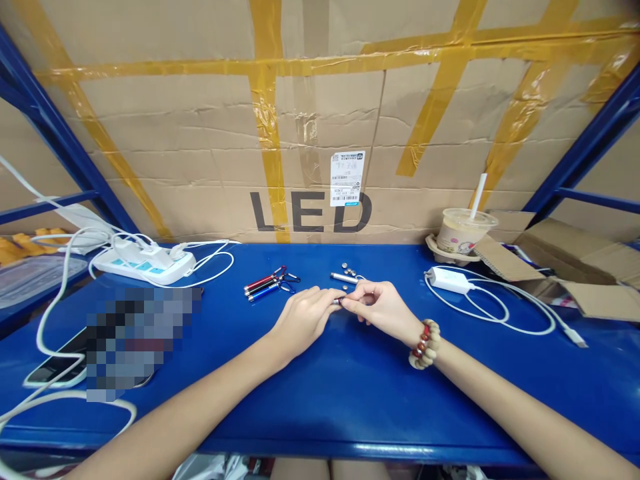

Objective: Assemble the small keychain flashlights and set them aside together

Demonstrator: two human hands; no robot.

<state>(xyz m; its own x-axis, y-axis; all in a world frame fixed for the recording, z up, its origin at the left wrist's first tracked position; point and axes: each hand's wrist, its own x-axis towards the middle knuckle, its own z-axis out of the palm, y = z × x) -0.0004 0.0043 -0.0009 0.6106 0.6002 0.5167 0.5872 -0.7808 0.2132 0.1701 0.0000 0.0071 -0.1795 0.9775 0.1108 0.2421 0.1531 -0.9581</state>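
Note:
My left hand is closed around a small tube, whose silvery end shows between the two hands. My right hand pinches at that same end, fingertips together; how much of the tube each hand covers is hidden. Just behind my hands lies a silver cylinder on the blue table, with several button cells around it. Left of them, red, black and blue small flashlights with clips lie side by side.
A power strip with white cables and a phone are at left, beside a blurred-out item. At right are a white adapter with its cable, a drink cup and an open carton. A large cardboard box stands behind.

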